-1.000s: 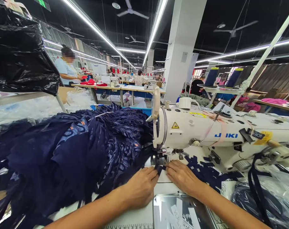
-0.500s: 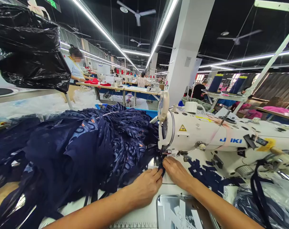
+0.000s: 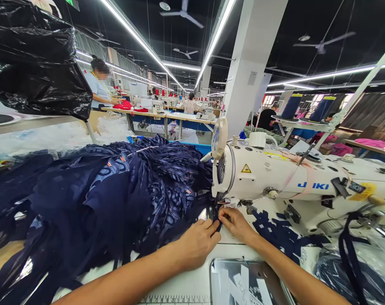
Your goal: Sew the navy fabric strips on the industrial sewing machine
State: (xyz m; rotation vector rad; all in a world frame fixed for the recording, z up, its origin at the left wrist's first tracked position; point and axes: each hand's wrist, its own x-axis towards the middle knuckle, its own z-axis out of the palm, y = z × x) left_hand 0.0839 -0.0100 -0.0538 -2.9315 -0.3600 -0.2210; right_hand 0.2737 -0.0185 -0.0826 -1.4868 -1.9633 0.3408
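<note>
A white sewing machine (image 3: 275, 171) stands on the right, its needle area just beyond my fingertips. Sheer navy fabric (image 3: 116, 216) with patterned lace parts is heaped at the left and runs under the machine head. Close in front of the needle, my left hand (image 3: 198, 242) lies with bent fingers pressed on a dark edge of this fabric. Beside it my right hand (image 3: 236, 223) pinches thumb and forefinger together at the fabric by the presser foot. The fingertips of both hands almost meet, and the bit of cloth between them is mostly hidden.
Small navy fabric pieces (image 3: 275, 231) lie under the machine arm. A metal tray (image 3: 214, 275) with white labels (image 3: 243, 284) sits at the front edge. A black plastic bag (image 3: 36, 67) hangs upper left. Navy thread cones (image 3: 290, 106) stand behind the machine; co-workers sit or stand farther back.
My right hand's fingers have lifted slightly and curled into a rounder pinch. My left hand has slid a little right and forward, closer to the right fingertips. The view has shifted slightly.
</note>
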